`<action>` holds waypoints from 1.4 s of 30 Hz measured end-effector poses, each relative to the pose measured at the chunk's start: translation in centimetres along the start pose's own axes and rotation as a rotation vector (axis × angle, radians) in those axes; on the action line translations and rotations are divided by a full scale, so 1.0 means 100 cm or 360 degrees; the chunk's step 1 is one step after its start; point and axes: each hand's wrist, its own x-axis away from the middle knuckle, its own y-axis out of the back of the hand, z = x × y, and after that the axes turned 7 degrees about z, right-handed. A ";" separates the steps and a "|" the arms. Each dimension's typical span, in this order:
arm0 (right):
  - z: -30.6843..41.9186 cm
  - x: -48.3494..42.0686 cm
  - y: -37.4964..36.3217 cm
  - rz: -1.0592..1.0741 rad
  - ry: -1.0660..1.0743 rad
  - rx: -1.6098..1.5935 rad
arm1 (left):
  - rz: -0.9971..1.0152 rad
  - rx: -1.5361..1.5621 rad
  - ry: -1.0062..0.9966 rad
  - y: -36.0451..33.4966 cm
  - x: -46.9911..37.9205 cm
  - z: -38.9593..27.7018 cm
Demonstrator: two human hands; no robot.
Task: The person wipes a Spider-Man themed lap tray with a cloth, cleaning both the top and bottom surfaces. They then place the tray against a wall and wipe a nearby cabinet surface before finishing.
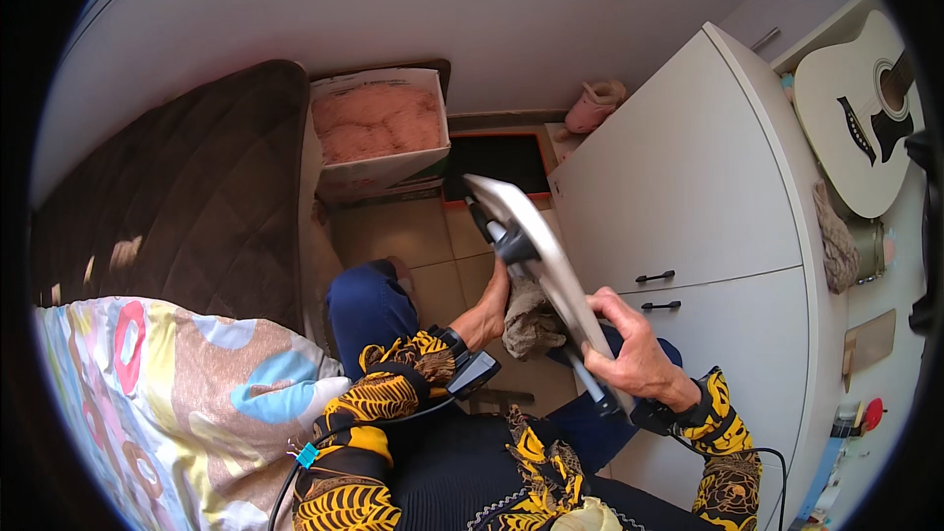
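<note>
A flat, pale board (549, 251) with metal tubes and dark plastic fittings on its underside is tilted steeply in front of me; it may be a small folding table. My right hand (627, 346) grips its near edge, thumb on one side and fingers on the other. Behind the board, my left hand (495, 302) reaches up beside the tubes; its fingers are mostly hidden. A crumpled grey-brown cloth (529, 321) hangs by my left hand, under the board. Whether that hand holds the cloth or the frame cannot be made out.
At the left lie a brown quilted mattress (221, 199) and a patterned cover (214, 398). A cardboard box (391, 166) with pink fluffy material stands by the wall, near a black, orange-edged tray (501, 155). White cabinets (700, 184) stand at the right, with a white guitar (841, 118) beyond.
</note>
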 end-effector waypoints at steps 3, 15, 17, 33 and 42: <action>0.005 0.005 0.003 0.0050 0.0096 0.0054 | 0.0111 -0.0068 -0.0097 0.008 0.004 0.004; 0.033 0.010 0.022 0.0191 0.0651 0.1020 | -0.0033 -0.0187 -0.0236 -0.011 0.060 0.043; 0.039 0.003 0.025 0.0216 0.0754 0.1237 | -0.0057 -0.0197 -0.0271 -0.016 0.067 0.048; 0.022 -0.122 0.120 0.0283 0.1073 0.1762 | -0.0244 -0.0193 -0.0455 -0.030 0.042 0.007; 0.000 -0.214 0.190 0.0409 0.1093 0.1844 | -0.0346 -0.0140 -0.0532 -0.037 0.006 -0.048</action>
